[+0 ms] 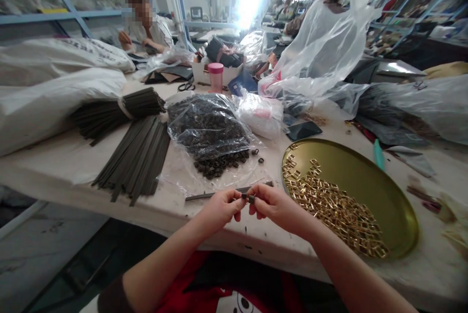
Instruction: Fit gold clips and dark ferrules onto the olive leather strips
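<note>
My left hand [225, 205] and my right hand [269, 202] meet near the table's front edge, both with fingers pinched. A small dark loop [251, 199] sits in the fingertips of my right hand. My left fingertips close on a small dark piece [243, 196] beside it; its exact kind is too small to tell. Just behind the hands lies a thin dark strip [199, 197]. Farther back, a clear plastic bag [208, 127] spills many similar dark loops [221, 163]. Right of my right hand is a gold oval tray [397, 201] holding many gold metal buckles [336, 205].
Dark strips lie loose [137, 157] and in a tied bundle [120, 110] at the left. Behind stand a pink-lidded jar [215, 78], black scissors [186, 87] and a dark phone [304, 130]. White sacks [62, 98] line the left; a person [146, 30] sits across.
</note>
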A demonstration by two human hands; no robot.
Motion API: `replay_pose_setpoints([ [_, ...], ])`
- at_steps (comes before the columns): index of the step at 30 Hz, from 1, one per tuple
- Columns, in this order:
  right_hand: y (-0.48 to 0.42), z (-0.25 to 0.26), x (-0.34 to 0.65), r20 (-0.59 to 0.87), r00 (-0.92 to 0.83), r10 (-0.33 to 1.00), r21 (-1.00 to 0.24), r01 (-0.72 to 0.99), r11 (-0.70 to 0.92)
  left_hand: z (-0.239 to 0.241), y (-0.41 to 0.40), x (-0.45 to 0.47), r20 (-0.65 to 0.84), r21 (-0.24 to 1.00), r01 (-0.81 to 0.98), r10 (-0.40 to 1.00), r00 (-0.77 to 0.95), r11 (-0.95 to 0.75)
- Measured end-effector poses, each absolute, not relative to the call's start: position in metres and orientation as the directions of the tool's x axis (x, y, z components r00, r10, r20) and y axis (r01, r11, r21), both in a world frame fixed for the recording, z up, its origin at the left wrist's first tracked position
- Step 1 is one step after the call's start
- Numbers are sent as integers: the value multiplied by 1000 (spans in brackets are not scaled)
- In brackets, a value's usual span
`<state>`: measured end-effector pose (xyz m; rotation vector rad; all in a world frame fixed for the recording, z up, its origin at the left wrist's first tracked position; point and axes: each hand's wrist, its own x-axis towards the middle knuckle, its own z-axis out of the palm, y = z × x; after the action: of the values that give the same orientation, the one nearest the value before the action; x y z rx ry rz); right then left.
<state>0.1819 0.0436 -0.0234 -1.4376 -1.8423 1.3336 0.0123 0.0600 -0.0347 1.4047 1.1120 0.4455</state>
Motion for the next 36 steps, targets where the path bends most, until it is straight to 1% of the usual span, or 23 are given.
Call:
replay_pose_setpoints([
  [2, 36, -25, 178, -194, -325, 925, -855, 518, 3, -34, 57, 15, -358, 906, 387, 798, 485, 172],
  [6, 29, -29, 172, -110, -274, 955, -811, 580, 73, -32, 50, 17, -354, 892, 432, 800, 484, 133],
  [11, 22, -26, 166, 11, -308, 951, -804, 562, 192, -33, 45, 17, -314, 873, 484, 827, 467, 58],
  [14, 18, -26, 165, 40, -316, 948, -755, 611, 236, -37, 42, 18, -254, 873, 488, 840, 479, -14],
  [16, 16, -28, 165, 48, -317, 947, -742, 624, 246, -39, 41, 18, -231, 877, 479, 850, 474, -29],
  [18, 14, -30, 165, 74, -284, 956, -766, 598, 236, -40, 39, 17, -220, 885, 466, 860, 461, -24],
  [19, 13, -32, 165, 85, -239, 967, -791, 574, 211, -39, 38, 17, -218, 889, 458, 864, 454, -16],
  [23, 8, -40, 161, 83, -29, 996, -912, 400, 87, -34, 33, 16, -221, 913, 408, 877, 428, 31],
  [25, 4, -45, 155, 77, 19, 997, -948, 310, 67, -32, 30, 16, -216, 930, 364, 877, 429, 51],
  [27, -1, -51, 150, 78, 59, 995, -965, 257, 60, -30, 28, 15, -210, 947, 314, 874, 439, 69],
  [31, -9, -57, 144, 133, 104, 986, -962, 253, 103, -29, 23, 12, -221, 960, 257, 871, 438, 114],
  [34, -13, -56, 145, 177, 82, 981, -956, 252, 151, -27, 22, 10, -245, 953, 271, 867, 433, 133],
  [36, -14, -54, 146, 186, 70, 980, -955, 249, 164, -25, 22, 9, -242, 947, 299, 868, 433, 115],
])
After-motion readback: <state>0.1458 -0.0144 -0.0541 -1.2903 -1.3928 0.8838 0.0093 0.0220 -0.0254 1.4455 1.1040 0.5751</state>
